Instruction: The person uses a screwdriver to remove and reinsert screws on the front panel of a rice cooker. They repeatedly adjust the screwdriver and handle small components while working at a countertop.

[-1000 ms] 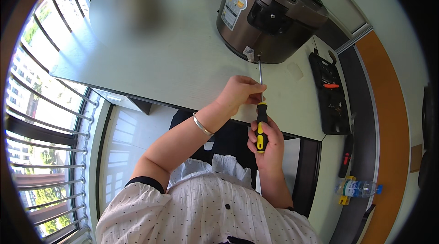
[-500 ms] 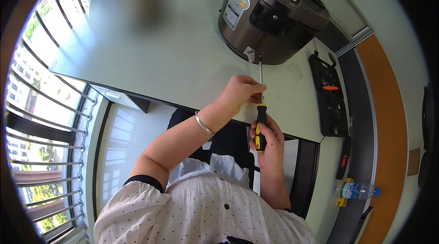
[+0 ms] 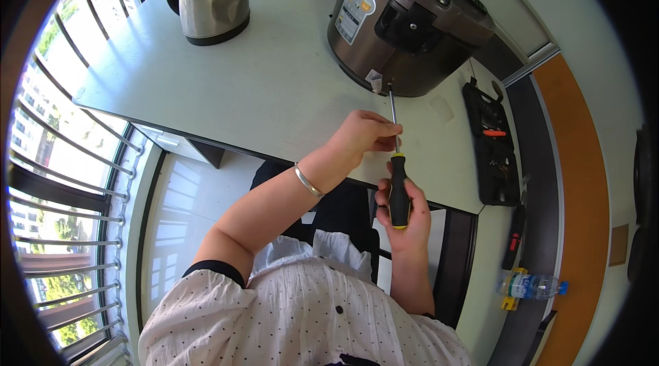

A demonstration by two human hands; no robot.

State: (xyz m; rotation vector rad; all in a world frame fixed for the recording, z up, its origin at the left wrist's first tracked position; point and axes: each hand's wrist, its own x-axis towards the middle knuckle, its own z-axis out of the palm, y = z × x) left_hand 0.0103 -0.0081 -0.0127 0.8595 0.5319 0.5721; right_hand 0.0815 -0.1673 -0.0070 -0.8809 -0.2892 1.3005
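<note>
My right hand (image 3: 410, 218) is closed round the black and yellow handle of a screwdriver (image 3: 399, 191). My left hand (image 3: 367, 134) pinches the same screwdriver's metal shaft between thumb and fingers, just above the handle. The shaft points away from me, and its tip meets the low front of a brown rice cooker (image 3: 422, 67), near a small peeling label. The cooker stands upright on the white table (image 3: 274, 91) with its lid down. The exact spot the tip touches is too small to make out.
A steel kettle (image 3: 216, 2) stands at the back left. An unfolded black tool case (image 3: 495, 153) with an orange-handled tool lies to the right. Farther down that side are a black tool with red marks (image 3: 515, 239) and a water bottle (image 3: 535, 286). Barred windows line the left.
The screwdriver handle has turned in my right hand, so its black side shows instead of yellow. It has shifted slightly right. My left hand stays on the shaft.
</note>
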